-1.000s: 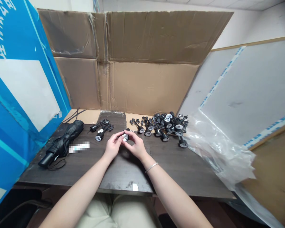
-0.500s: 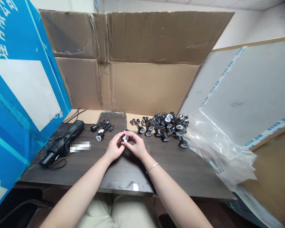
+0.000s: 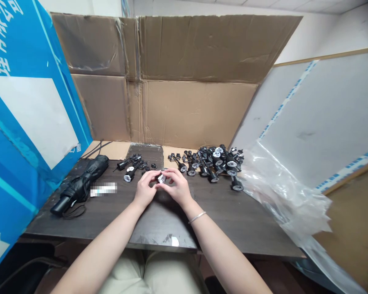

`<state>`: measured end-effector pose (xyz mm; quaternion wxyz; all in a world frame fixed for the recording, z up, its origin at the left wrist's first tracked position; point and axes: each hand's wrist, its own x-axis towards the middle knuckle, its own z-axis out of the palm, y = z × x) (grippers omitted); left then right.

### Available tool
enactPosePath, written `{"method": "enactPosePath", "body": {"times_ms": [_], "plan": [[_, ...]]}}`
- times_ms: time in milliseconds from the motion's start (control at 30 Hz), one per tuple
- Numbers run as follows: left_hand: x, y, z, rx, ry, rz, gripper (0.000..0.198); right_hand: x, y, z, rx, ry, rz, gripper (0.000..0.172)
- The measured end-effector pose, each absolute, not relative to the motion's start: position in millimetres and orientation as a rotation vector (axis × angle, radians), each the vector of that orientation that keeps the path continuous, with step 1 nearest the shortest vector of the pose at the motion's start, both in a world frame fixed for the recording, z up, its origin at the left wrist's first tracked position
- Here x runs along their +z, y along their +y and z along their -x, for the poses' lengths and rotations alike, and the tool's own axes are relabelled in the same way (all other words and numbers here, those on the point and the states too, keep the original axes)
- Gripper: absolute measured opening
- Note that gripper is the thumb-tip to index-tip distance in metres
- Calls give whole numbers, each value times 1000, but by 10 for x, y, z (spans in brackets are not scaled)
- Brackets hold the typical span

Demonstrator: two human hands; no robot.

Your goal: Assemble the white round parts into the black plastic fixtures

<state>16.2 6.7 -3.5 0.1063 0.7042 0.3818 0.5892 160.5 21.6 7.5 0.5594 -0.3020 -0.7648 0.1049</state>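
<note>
Both my hands are closed around one small black part with a round white end face (image 3: 161, 179), over the middle of the table. My left hand (image 3: 145, 190) pinches it from the left, thumb below and fingers curled above. From the other side, my right hand (image 3: 180, 189) grips the same part between thumb and fingers. The white face points toward me; most of the body is hidden behind my fingers. Just left of my left hand lies a similar black part with a white round end (image 3: 129, 175).
A pile of similar black parts (image 3: 217, 163) lies at the back right. On the left are a folded black umbrella (image 3: 82, 183) and a blurred white label (image 3: 103, 189). Clear plastic sheeting (image 3: 282, 196) hangs over the right edge; a cardboard panel (image 3: 199, 110) stands behind.
The part between my hands has turned slightly, so its white face shows rounder. My left hand has shifted a little left, and small black pieces beyond it now show.
</note>
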Motion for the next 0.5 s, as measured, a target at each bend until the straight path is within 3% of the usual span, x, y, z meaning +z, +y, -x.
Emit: {"method": "enactPosePath", "body": {"times_ms": [500], "plan": [[-19,47,-161,1785,1279,-2128,44,79,147,-1529,-57,-1786,921,37]]}}
